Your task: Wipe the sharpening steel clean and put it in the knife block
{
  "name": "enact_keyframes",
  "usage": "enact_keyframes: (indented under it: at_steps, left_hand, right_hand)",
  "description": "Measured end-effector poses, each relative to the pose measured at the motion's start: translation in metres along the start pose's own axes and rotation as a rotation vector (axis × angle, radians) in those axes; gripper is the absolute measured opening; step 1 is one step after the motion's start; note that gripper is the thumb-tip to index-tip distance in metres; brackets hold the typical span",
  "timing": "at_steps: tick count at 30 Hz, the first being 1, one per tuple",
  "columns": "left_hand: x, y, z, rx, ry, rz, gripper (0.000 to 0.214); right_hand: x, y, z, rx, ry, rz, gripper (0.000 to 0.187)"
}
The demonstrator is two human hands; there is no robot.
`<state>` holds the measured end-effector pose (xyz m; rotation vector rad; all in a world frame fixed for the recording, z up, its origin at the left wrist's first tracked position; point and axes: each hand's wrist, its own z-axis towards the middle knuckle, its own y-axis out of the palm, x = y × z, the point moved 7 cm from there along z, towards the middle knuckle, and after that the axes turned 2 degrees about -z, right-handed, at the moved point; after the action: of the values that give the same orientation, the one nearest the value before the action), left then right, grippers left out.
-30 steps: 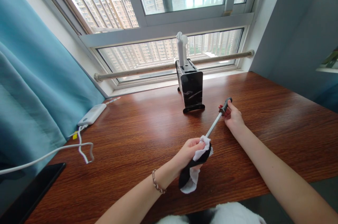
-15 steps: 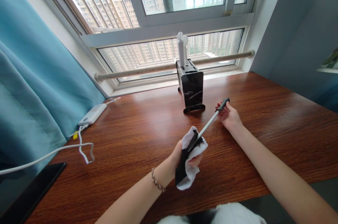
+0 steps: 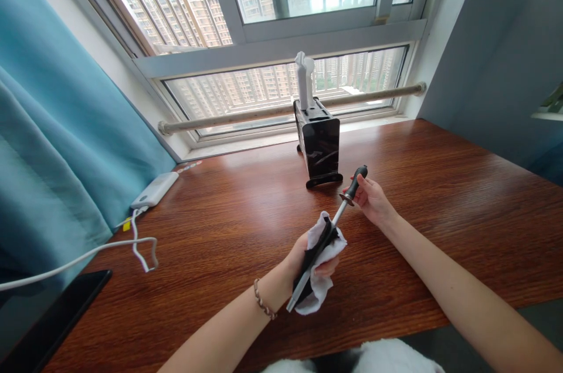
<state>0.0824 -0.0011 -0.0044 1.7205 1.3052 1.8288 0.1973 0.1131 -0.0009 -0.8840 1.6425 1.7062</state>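
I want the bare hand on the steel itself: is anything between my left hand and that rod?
Yes. A black and white cloth is wrapped around the rod inside the left hand. The right hand grips the handle bare.

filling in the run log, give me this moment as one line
left hand: grips cloth wrapped around sharpening rod | right hand: holds rod handle | rod tip: pokes out below cloth | behind: black knife block on wooden desk
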Motion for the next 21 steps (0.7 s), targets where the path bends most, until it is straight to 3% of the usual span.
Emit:
enact_keyframes:
  at_steps: [6, 13, 21]
  left_hand:
    - [0.000, -0.006, 0.001, 0.111, 0.055, 0.025, 0.053]
    - [-0.002, -0.010, 0.001, 0.160, 0.107, -0.014, 0.048]
    - [0.004, -0.003, 0.002, 0.120, 0.117, 0.038, 0.043]
  right_hand:
    - [0.007, 0.008, -0.008, -0.033, 0.038, -0.007, 0.034]
    - [0.006, 0.020, -0.013, -0.149, 0.038, -0.049, 0.033]
    - [0.009, 0.031, -0.019, -0.255, 0.095, -0.087, 0.038]
